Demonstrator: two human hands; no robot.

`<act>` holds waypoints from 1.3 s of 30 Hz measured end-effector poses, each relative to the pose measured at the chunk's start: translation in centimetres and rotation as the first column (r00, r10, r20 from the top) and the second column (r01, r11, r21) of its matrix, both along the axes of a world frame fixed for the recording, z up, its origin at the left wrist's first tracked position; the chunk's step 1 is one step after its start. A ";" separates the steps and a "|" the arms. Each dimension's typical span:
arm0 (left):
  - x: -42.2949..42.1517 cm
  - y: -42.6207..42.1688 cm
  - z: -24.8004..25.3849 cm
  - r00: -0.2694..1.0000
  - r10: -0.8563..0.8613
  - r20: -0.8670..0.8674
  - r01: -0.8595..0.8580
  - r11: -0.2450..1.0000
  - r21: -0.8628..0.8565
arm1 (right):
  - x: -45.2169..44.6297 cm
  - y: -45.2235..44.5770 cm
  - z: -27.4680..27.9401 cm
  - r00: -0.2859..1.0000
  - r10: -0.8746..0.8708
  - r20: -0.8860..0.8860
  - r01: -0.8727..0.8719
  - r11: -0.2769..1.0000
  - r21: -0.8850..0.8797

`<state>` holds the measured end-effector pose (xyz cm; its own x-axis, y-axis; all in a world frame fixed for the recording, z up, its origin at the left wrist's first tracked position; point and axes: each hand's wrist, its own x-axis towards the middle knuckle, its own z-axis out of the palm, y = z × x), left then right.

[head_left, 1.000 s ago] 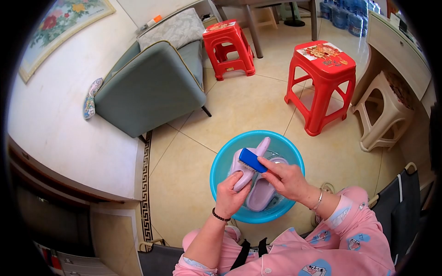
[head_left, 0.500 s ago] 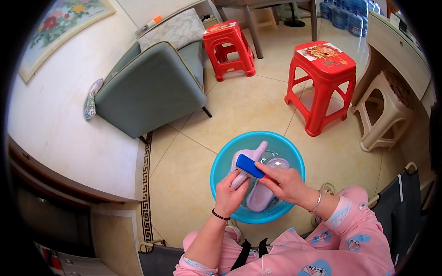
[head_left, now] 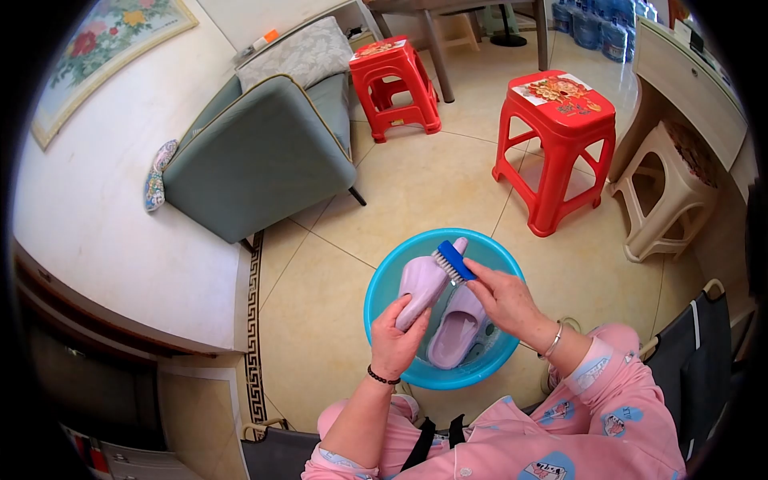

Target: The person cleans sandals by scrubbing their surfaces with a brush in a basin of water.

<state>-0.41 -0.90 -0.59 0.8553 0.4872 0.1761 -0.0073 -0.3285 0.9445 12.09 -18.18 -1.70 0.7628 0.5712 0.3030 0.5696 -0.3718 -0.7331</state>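
My left hand (head_left: 395,344) grips the end of a light purple slipper (head_left: 419,284), holding it tilted above a round blue basin (head_left: 374,336). In my right hand (head_left: 508,302) is a scrub brush (head_left: 454,261) with a blue back and white bristles. The bristles are against or very close to the slipper's right side; exact contact is hard to tell. Fingers cover the brush's handle. A second purple slipper (head_left: 456,336) lies in the basin, its opening facing up, with some water around it.
The basin stands on the tiled floor (head_left: 320,312) between my feet. Ahead are two red plastic stools (head_left: 554,152). A grey-green armchair (head_left: 260,160) is at the left, and a beige stool (head_left: 664,192) stands under a desk (head_left: 692,76) at the right.
The brush has moved up and right along the slipper, and its bristles now show more. The held slipper has turned, showing its smooth upper. More of the slipper in the basin is visible.
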 end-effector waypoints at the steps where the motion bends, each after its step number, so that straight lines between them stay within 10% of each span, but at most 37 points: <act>1: 0.1 0.0 0.2 1.000 0.005 -0.026 -0.006 1.000 -0.017 | -0.2 0.2 -0.1 0.999 0.046 -0.010 -0.045 0.996 0.080; 6: 0.2 0.3 -0.3 0.993 0.091 0.072 -0.087 0.995 -0.052 | -2.0 0.1 1.8 0.961 0.275 0.034 -0.277 0.946 0.172; 26: 0.0 0.1 0.2 0.999 -0.030 0.044 0.034 0.996 -0.082 | -1.9 -0.1 1.7 0.936 0.112 0.334 -0.130 0.991 0.031; 34: 0.2 0.6 0.2 0.978 0.067 0.196 -0.023 0.977 -0.214 | -0.6 0.0 1.1 0.986 0.015 -0.163 -0.005 0.998 0.061; 39: 0.2 0.8 -0.1 0.982 0.063 0.175 0.019 0.902 -0.431 | -2.1 0.4 0.6 0.989 0.143 -0.022 -0.138 0.980 0.142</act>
